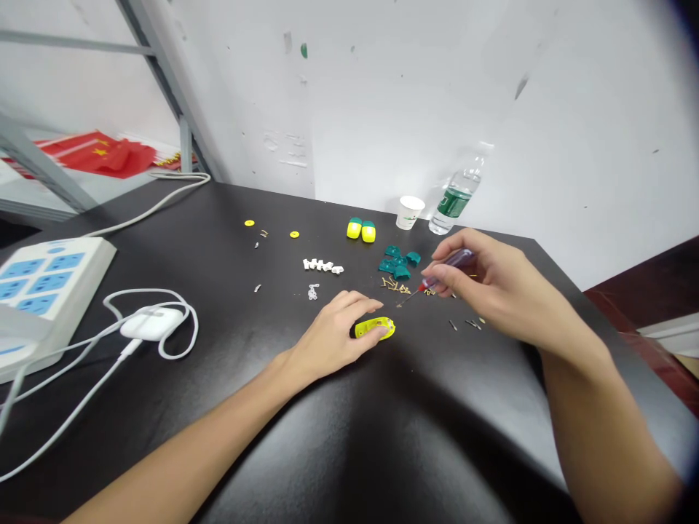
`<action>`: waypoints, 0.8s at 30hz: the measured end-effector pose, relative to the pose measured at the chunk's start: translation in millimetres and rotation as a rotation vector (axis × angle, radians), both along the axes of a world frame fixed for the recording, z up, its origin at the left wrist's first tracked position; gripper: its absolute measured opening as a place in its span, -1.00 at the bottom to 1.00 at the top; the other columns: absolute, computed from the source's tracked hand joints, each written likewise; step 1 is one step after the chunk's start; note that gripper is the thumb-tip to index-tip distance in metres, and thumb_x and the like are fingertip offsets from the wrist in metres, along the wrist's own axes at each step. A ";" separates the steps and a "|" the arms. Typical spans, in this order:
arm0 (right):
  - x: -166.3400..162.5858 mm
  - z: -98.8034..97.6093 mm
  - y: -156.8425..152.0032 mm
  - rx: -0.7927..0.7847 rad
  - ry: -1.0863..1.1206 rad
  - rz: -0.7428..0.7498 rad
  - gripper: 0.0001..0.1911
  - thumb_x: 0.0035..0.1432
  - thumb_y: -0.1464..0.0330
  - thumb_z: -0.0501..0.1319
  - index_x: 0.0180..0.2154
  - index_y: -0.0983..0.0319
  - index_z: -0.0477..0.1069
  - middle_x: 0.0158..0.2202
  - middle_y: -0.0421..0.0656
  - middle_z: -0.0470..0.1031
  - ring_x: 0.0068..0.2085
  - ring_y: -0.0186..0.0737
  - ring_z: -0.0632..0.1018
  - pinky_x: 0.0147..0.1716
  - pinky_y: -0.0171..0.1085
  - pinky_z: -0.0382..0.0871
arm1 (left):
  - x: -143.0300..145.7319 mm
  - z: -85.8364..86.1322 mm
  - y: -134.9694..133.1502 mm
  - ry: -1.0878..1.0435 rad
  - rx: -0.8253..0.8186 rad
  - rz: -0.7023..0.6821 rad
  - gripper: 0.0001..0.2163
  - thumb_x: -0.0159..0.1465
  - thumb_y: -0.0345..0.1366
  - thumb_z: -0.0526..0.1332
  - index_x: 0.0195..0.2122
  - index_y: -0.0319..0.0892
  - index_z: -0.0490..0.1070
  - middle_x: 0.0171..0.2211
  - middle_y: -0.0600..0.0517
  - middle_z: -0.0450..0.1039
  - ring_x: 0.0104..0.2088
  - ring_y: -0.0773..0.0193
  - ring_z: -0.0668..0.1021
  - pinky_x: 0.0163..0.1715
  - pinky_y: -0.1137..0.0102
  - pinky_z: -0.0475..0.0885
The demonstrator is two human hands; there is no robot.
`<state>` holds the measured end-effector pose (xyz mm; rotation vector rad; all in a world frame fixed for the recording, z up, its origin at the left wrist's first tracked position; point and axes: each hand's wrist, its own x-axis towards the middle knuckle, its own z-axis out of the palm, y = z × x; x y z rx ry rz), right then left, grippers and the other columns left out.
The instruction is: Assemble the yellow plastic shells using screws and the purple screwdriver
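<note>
My left hand [341, 327] rests on the black table with its thumb on a yellow plastic shell [374, 327], its fingers curved around the far side. In my right hand [486, 280] is a screwdriver [451, 268] with a purple handle, gripped between thumb and fingers. The thin shaft slants down to the left, its tip close to the tabletop near a small pile of brass-coloured screws [394, 285]. Something tiny shows at the tip, too small to make out. Behind the screws lie several dark green plastic caps [396, 263].
Two yellow-and-green pieces [361, 230], a paper cup [409, 212] and a water bottle [455, 200] stand toward the wall. White plastic parts [323, 266] and clear pieces [313, 292] lie left of centre. A power strip [52, 291] and a white charger [151, 324] with cables occupy the left.
</note>
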<state>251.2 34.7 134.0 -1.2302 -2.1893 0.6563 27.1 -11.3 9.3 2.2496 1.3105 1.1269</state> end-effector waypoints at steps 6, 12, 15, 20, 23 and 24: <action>-13.3 -6.8 -12.0 -0.085 0.157 0.120 -0.88 0.26 0.25 0.24 -0.20 0.12 0.37 -0.32 -0.22 0.58 -0.32 -0.24 0.58 -0.36 -0.26 0.47 | 1.0 -2.2 -1.5 -0.033 -0.019 -0.039 -0.80 0.35 -0.25 0.23 -0.06 -0.20 0.48 -0.18 -0.03 0.56 -0.23 0.25 0.54 -0.20 0.34 0.45; -17.5 -11.1 -13.2 -0.113 0.157 0.138 -0.90 0.29 0.25 0.22 -0.19 0.12 0.36 -0.33 -0.24 0.58 -0.32 -0.26 0.59 -0.34 -0.27 0.48 | 1.1 -2.1 -0.6 -0.037 0.007 -0.035 -0.84 0.39 -0.31 0.18 -0.22 -0.21 0.55 -0.33 0.00 0.58 -0.34 0.30 0.54 -0.31 0.39 0.41; -18.6 -11.2 -13.3 -0.114 0.165 0.149 -0.90 0.29 0.26 0.21 -0.19 0.12 0.36 -0.32 -0.23 0.58 -0.31 -0.24 0.59 -0.34 -0.26 0.49 | 1.7 -0.9 -0.4 -0.065 -0.031 -0.001 -0.84 0.37 -0.30 0.20 -0.24 -0.20 0.57 -0.36 0.02 0.58 -0.39 0.32 0.54 -0.33 0.40 0.40; -19.5 -10.3 -14.0 -0.087 0.167 0.144 -0.90 0.29 0.27 0.21 -0.21 0.14 0.37 -0.31 -0.21 0.58 -0.31 -0.25 0.59 -0.34 -0.25 0.47 | 2.6 1.5 -0.8 -0.134 -0.088 0.050 -0.88 0.33 -0.30 0.25 -0.28 -0.16 0.58 -0.39 0.08 0.59 -0.45 0.37 0.52 -0.38 0.43 0.39; -20.7 -11.6 -13.6 -0.081 0.169 0.150 -0.91 0.29 0.28 0.21 -0.21 0.15 0.36 -0.31 -0.21 0.58 -0.31 -0.25 0.58 -0.35 -0.26 0.46 | 2.6 1.0 -0.7 -0.152 -0.081 0.058 -0.89 0.32 -0.30 0.27 -0.29 -0.15 0.59 -0.39 0.08 0.60 -0.45 0.37 0.53 -0.37 0.43 0.39; -21.2 -12.2 -13.5 -0.080 0.168 0.150 -0.91 0.29 0.28 0.21 -0.22 0.15 0.35 -0.32 -0.21 0.57 -0.31 -0.25 0.58 -0.35 -0.26 0.45 | 2.6 0.5 -0.6 -0.157 -0.077 0.060 -0.89 0.32 -0.31 0.27 -0.29 -0.15 0.59 -0.39 0.08 0.60 -0.44 0.37 0.53 -0.37 0.42 0.40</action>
